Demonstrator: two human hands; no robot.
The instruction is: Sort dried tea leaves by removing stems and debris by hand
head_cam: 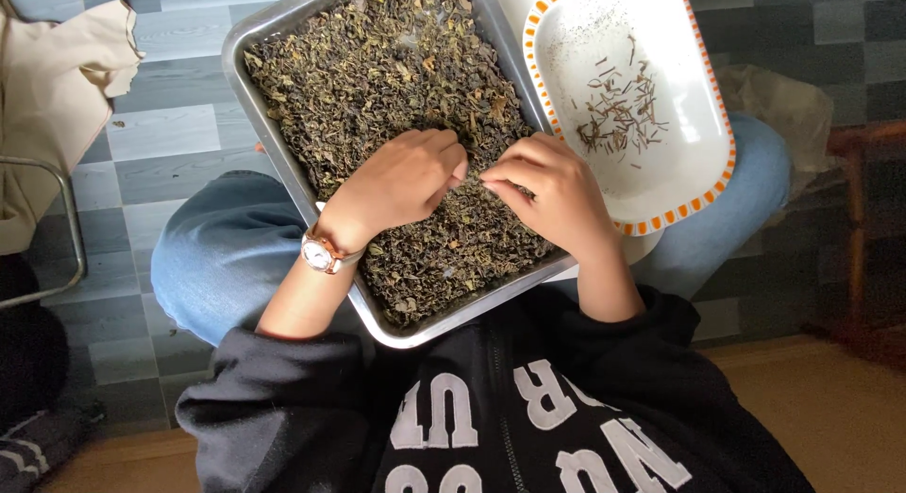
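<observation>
— So where does the metal tray (247, 85) sit?
— On the person's lap, across the blue-jeaned thighs. Its long axis runs from the near edge by the black sweater up and to the left, so the far end points away toward the grey tiled floor (160, 134).
— And what fills it?
— Dried dark green leaves (377, 68), spread over the whole bottom.
— The hands?
— Both lie on the leaves in the near half of the tray. The left hand (411, 177), with a wristwatch (319, 253), has its fingers curled together; the right hand (552, 191) pinches its fingertips at the leaves. The two nearly touch.
— Anything beside it?
— A white dish with an orange-checked rim (722, 177) lies just right of the tray, holding a few thin stems (618, 111).
</observation>
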